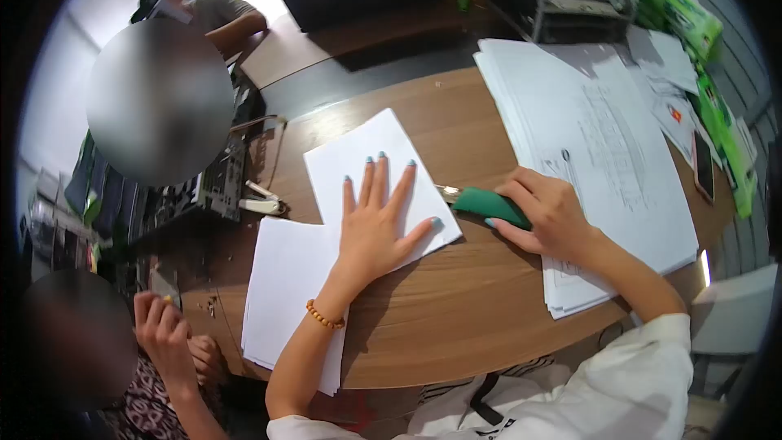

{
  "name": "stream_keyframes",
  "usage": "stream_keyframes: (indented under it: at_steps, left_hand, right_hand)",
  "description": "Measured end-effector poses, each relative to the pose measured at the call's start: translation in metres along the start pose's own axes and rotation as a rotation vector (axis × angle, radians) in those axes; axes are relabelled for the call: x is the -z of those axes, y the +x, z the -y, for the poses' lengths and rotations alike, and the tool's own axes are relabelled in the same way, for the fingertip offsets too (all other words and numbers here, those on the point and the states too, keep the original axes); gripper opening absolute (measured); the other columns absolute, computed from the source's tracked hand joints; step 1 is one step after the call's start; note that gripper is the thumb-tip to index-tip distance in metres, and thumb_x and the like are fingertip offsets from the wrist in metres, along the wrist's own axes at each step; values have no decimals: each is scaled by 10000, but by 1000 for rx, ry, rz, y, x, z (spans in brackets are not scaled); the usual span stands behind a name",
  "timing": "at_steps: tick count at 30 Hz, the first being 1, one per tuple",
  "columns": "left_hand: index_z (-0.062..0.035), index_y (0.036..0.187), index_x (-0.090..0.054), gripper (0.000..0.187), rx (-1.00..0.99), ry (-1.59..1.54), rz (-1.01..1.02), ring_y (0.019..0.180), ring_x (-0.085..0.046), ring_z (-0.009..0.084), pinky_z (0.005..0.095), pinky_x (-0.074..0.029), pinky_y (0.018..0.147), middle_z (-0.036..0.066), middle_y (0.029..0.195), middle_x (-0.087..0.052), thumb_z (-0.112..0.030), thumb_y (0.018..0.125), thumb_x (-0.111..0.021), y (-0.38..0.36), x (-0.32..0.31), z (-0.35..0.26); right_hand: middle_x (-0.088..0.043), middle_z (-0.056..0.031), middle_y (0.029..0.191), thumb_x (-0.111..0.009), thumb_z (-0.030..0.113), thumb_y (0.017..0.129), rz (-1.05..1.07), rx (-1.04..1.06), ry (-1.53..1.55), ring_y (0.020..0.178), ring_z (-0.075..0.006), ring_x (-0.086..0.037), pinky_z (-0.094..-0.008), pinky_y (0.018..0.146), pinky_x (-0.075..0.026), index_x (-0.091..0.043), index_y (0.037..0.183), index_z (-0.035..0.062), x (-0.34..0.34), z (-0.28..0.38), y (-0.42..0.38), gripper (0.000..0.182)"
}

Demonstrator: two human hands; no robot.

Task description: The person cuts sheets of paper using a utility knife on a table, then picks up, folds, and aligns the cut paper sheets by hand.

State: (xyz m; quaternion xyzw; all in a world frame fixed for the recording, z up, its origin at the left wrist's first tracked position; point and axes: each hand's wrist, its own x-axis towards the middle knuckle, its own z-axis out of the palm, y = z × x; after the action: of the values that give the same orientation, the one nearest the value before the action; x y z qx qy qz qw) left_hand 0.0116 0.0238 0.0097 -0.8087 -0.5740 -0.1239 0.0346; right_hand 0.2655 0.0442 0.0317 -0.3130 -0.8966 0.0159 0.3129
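My left hand (pixel 376 228) lies flat with fingers spread, pressing on a white sheet of paper (pixel 334 167) that looks folded or stacked. My right hand (pixel 544 210) is closed around the handle of a green utility knife (pixel 489 205). The knife's metal end points left and reaches the right edge of the paper under my left hand. Part of the handle is hidden by my fingers. A second stack of white paper (pixel 281 293) lies below and left, partly under my left forearm.
A large stack of printed drawings (pixel 603 155) lies at right, with a phone (pixel 703 166) at its far edge. A nail clipper-like metal item (pixel 262 202) lies left. Two other people are at the left; one person's hand (pixel 167 334) is raised near the table edge.
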Motion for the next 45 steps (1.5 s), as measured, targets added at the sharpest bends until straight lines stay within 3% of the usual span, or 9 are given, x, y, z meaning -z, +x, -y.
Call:
stream_keyframes:
  at_steps: [20,27,35,37,45]
  left_hand:
    - [-213,1365,-350,694,-5,13,23,1323,-216,361,531,-130,1052,204,1421,-244,-585,791,-466,2,3,-1]
    - [-207,1378,-326,701,15,27,7,1335,-191,350,513,-112,1064,206,1432,-219,-571,796,-467,1,2,-2]
    - [-205,1379,-322,687,19,21,-5,1331,-194,360,516,-115,1061,218,1429,-215,-548,805,-477,-1,0,-1]
    - [-189,1361,-353,684,11,10,-30,1312,-228,387,555,-123,1042,248,1397,-260,-567,802,-465,1,-2,-2]
    - [-192,1385,-311,693,11,8,41,1336,-178,358,523,-110,1059,210,1433,-211,-539,806,-470,-1,3,-2]
  right_hand:
    - [-490,-79,757,-687,173,672,62,-120,49,595,-212,-542,-305,472,-436,-528,785,31,3,0,-6,241]
    - [-508,-87,776,-690,174,666,-24,57,-60,611,-214,-544,-308,485,-436,-550,825,22,5,0,6,261]
    - [-515,-93,772,-694,165,676,66,-134,91,602,-236,-555,-310,518,-459,-568,835,21,5,-5,-5,249]
    - [-517,-93,771,-694,170,684,39,-85,68,598,-230,-555,-307,520,-461,-568,841,24,6,-5,2,249]
    - [-545,-92,803,-705,141,668,33,-47,62,642,-234,-571,-306,546,-470,-566,871,23,3,-6,2,273]
